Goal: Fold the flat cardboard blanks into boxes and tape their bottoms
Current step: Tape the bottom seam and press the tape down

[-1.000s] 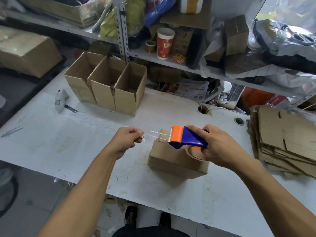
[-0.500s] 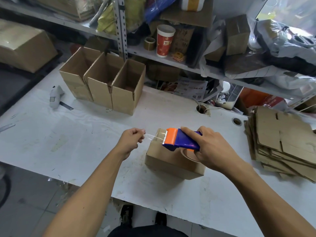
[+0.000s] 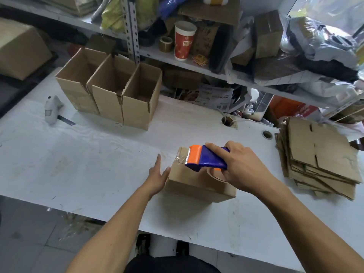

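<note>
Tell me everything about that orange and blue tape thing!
The tape dispenser looks plastic: a blue body with an orange front and a toothed cutter edge. A brownish tape roll sits underneath. The right hand grips it from above, resting it atop the cardboard box, clear tape stretching from its cutter onto the box's left end.

Two hands show — the left hand (image 3: 157,177) and the right hand (image 3: 239,164).

One tape dispenser (image 3: 204,158), blue and orange.

Four folded boxes in all: three open boxes (image 3: 110,99) stand in a row at the far side of the table (image 3: 78,164), and one box (image 3: 195,184) lies upturned under the dispenser.

One stack of flat blanks (image 3: 317,154) — too many layers to count.

One red cup (image 3: 184,41) and one tape roll (image 3: 165,43) on the shelf.
</note>
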